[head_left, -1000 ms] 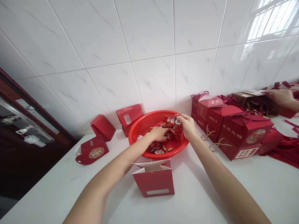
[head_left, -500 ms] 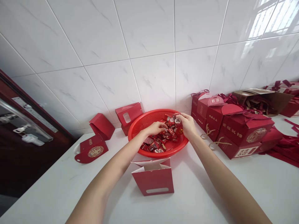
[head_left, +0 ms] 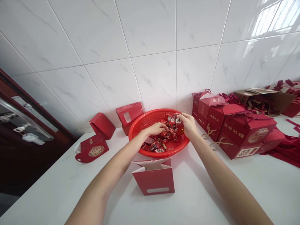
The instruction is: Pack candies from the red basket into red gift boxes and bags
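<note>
A red plastic basket [head_left: 136, 125] stands against the tiled wall, with wrapped candies [head_left: 172, 132] heaped inside. My left hand [head_left: 157, 128] reaches over its left side, fingers bent down and closed at the candies; what they pinch, if anything, is too small to make out. At the basket's right rim, my right hand [head_left: 188, 124] is closed on a red packet [head_left: 178, 121] with a white label. In front of the basket, an open-topped red box [head_left: 153, 179] stands upright on the white table.
Several red boxes [head_left: 243, 128] with cord handles are stacked at the right, beside dark red ribbons [head_left: 286, 148]. A cardboard box [head_left: 277, 100] lies behind. More red boxes [head_left: 128, 112] stand left of the basket. A door [head_left: 30, 109] borders the table's left side.
The left fingers have shifted slightly to the right over the candies. The right hand keeps hold of the packet at nearly the same spot.
</note>
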`<state>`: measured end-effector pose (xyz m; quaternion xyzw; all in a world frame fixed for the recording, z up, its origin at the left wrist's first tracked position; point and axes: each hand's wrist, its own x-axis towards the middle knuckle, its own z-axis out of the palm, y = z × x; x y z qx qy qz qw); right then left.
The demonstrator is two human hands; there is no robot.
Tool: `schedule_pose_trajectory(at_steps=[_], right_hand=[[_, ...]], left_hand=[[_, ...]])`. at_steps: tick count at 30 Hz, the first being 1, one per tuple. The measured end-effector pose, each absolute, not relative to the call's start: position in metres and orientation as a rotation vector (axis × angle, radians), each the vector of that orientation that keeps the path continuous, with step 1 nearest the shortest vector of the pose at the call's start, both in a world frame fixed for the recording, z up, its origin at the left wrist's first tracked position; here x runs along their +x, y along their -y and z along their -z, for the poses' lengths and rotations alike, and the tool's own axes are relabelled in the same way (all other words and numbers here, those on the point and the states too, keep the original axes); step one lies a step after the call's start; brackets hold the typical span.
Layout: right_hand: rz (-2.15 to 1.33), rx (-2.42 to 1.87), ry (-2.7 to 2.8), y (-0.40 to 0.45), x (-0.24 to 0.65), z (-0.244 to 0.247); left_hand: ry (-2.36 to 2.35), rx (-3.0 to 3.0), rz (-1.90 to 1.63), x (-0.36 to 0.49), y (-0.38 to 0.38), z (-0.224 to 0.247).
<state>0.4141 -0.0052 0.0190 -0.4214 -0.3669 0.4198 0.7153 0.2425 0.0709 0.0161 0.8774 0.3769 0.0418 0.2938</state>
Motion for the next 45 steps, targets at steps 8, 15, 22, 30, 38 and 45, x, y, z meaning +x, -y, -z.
schedule_pose_trajectory(at_steps=[8,15,22,30,38,45], right_hand=[[-0.933,-0.937,0.816,0.008,0.414,-0.019],[-0.951,-0.942,0.822,0.008,0.414,-0.020],[-0.963,-0.943,0.821,0.008,0.413,-0.020],[-1.153,-0.873,0.714,0.012,0.417,-0.033],[-1.293,-0.722,0.928,0.068,0.417,-0.090],[-1.281,-0.705,1.367,0.141,0.404,-0.123]], left_hand=[[-1.044,2.284,0.127,0.239,-0.068,-0.017],[-0.960,2.453,0.167,0.244,-0.061,-0.019],[-0.989,2.718,0.226,0.262,-0.043,-0.017],[-1.032,2.392,-0.135,0.242,-0.043,-0.042],[-0.898,1.912,-0.875,0.192,-0.003,-0.072],[-0.807,1.841,-1.148,0.146,0.075,-0.095]])
